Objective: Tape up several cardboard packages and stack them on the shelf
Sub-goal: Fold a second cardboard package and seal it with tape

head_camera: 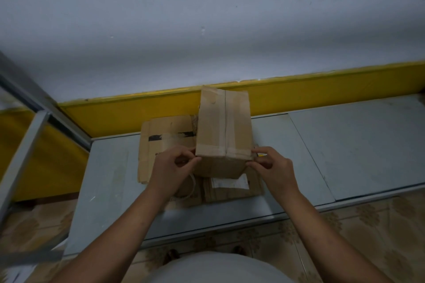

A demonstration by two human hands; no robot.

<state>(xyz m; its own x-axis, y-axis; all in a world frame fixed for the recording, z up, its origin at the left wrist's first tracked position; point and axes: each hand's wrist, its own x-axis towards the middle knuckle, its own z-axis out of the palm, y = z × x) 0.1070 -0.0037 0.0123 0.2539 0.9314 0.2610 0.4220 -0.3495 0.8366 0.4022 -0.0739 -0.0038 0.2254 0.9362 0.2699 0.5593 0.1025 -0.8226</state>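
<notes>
We judge the task to be at an early stage. One box point(224, 126) stands upright near the back edge of the shelf point(345, 145), resting on flat cardboard. Tape point(226, 122) runs along its top seam and across its near top edge, so we take the sealing of this box to be almost complete. The left hand point(174, 165) pinches the near left top corner of the box between thumb and forefinger, with the other fingers curled. The right hand point(271, 165) pinches the near right top corner in the same way. We cannot tell whether the fingers are pressing a tape end down or only gripping the corner. Count: one upright box; two flat pieces under it, a dark-taped piece point(165, 135) toward the left edge and a labelled piece point(230, 188) toward the front edge; and one roll point(192, 187), partly hidden under the left wrist. We cannot tell whether the flat pieces are sealed packages or unfolded boxes. No other taped box is in view, so we judge that further packages and the stacking itself remain to be done.
</notes>
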